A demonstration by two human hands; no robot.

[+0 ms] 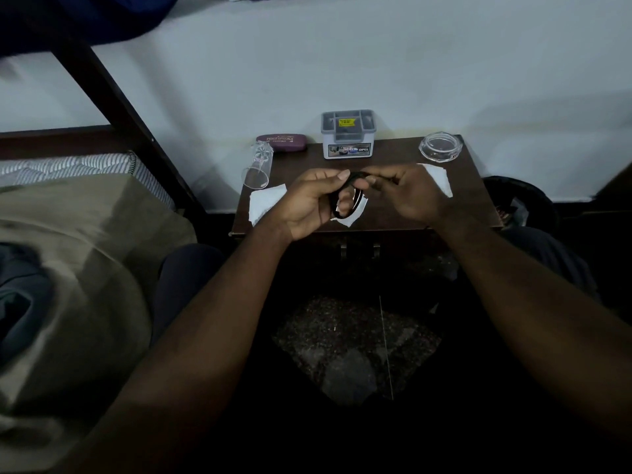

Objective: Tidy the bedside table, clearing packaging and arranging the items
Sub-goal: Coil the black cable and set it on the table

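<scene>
Black thin cable coil (333,205) is held over the near-middle of the dark wooden bedside table (393,155). Left hand (307,203) grips the loop w/ curled fingers, right hand (412,196) pinches the loose end. IMO keep loops even, tuck the tail thru, don't yank.

Above the bedside table (393,155), left hand (309,200) and right hand (410,196) both grip a coiled black cable (355,176).

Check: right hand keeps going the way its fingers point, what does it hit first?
The left hand: the right hand points left at it, both gripping the same black cable, fingertips nearly meeting. Beyond, the glass on its side, though depth is unclear.
</scene>
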